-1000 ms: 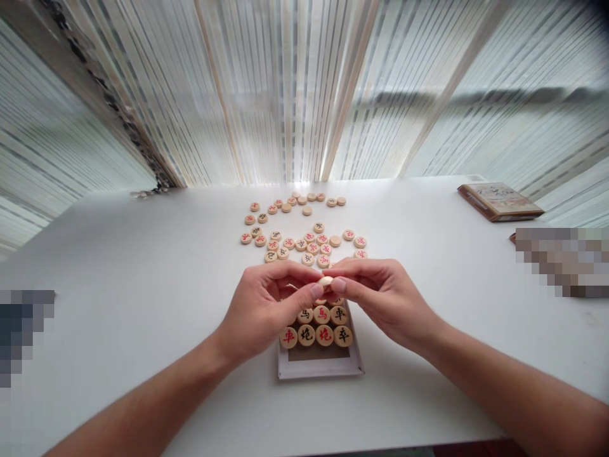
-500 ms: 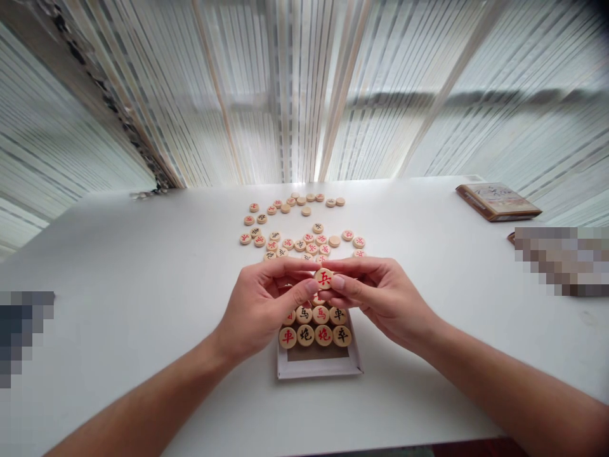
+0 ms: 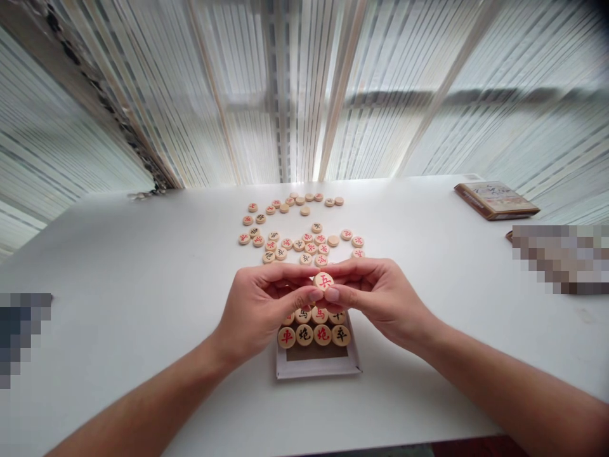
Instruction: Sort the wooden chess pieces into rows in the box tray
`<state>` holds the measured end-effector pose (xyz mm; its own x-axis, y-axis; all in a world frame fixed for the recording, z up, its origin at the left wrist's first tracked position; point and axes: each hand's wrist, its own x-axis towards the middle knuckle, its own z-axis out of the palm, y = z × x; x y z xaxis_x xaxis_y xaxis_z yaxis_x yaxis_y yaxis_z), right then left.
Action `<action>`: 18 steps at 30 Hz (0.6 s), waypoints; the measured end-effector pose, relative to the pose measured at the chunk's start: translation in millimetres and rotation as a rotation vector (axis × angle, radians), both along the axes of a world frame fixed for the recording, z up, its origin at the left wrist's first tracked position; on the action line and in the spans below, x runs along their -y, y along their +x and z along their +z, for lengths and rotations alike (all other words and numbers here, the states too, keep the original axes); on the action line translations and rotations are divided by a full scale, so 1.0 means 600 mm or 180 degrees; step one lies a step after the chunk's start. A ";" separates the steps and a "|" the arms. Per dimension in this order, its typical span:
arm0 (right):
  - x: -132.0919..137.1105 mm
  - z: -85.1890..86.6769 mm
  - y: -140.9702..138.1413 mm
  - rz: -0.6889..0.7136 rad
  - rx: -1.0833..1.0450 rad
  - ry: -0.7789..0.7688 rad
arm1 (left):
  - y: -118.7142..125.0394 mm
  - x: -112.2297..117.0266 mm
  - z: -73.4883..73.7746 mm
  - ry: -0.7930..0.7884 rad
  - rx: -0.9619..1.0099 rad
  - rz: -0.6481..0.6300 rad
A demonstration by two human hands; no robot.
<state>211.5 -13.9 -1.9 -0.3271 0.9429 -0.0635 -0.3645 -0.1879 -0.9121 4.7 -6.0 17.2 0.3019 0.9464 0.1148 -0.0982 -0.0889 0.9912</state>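
Observation:
Between the fingertips of both hands is a round wooden xiangqi piece (image 3: 323, 281) with a red character facing me. My left hand (image 3: 266, 301) pinches its left side, thumb in front and fingers behind. From the right, my right hand (image 3: 373, 292) grips it the same way, the two thumb tips nearly meeting below it. Under the hands lies a shallow white box tray (image 3: 318, 369) with a brown bottom. Rows of xiangqi pieces (image 3: 304, 335) with red and black characters stand in it, the far rows hidden by my hands.
Many loose xiangqi pieces (image 3: 298, 244) are scattered beyond my hands on the white table (image 3: 152, 304), some face down. A brown-edged flat box (image 3: 497, 200) lies at the back right. Blurred-out items sit at the right and left edges. A striped curtain (image 3: 304, 89) hangs behind the table.
The held piece has tilted and turned slightly between the fingers. Both thumbs have moved to its lower edge and closer together.

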 end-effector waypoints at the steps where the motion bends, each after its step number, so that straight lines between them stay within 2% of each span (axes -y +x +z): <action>1: 0.000 0.000 0.000 0.0015 -0.0009 -0.0012 | 0.000 0.001 0.000 0.0031 -0.0020 -0.0006; 5: 0.001 0.004 -0.002 0.0084 -0.0056 -0.0097 | -0.002 0.003 -0.001 0.0275 -0.0143 -0.0032; 12: 0.001 0.005 -0.001 0.0022 -0.0009 -0.0159 | -0.006 0.003 -0.011 0.1224 -0.0693 -0.0082; 18: -0.001 0.002 0.001 0.0040 0.0083 0.0050 | -0.008 0.001 -0.012 0.1490 -0.0813 -0.0121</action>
